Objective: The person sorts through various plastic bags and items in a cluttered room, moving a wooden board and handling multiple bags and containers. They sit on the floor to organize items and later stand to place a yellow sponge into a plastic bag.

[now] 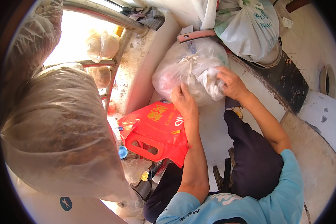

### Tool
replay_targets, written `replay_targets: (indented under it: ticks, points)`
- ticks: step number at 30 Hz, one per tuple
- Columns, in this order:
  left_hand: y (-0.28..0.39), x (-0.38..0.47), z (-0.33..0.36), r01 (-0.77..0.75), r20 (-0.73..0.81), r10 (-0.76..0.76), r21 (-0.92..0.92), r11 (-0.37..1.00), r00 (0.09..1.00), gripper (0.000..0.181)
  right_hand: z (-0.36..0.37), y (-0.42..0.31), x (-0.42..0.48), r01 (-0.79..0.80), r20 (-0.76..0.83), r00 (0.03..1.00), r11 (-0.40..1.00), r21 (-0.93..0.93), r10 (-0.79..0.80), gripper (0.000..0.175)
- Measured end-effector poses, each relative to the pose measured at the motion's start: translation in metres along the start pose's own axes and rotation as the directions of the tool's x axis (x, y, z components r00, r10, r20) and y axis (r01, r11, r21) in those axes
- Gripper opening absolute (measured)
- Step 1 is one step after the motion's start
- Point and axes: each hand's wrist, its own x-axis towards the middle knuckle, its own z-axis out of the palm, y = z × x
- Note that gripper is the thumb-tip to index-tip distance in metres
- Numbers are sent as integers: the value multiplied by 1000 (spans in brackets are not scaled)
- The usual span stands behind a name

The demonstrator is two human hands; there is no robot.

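A stuffed, translucent white plastic bag [170,67] sits on the floor before me, its neck tied with a pale strip. Something pink shows faintly through its left side. My right hand [231,84] has its fingers on a crumpled bunch of white plastic [211,81] at the bag's right side. At the bag's near left edge is my left hand [184,99], fingers bent and close together; whether they pinch the film cannot be made out. Under my left wrist lies a red printed plastic bag [154,126] with a cut-out handle.
Large, full translucent sacks [61,131] crowd the left side. A pink-handled tool [197,35] lies across the white bag's far side. Another filled white bag [249,30] stands at the upper right, beside a dark stone-patterned slab [285,75]. A blue cap [123,152] lies among clutter.
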Motion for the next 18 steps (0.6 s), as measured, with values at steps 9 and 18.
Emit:
replay_targets:
  ticks: [9,18]
  points:
    - [18,4,2,-13,52,2,209,978,999,11,-6,11,-4,-200,-1,977,925,324,211,23]
    - [28,-7,-1,-365,-106,374,94,926,921,5,43,-30,56,220,267,943,974,-47,-200,38]
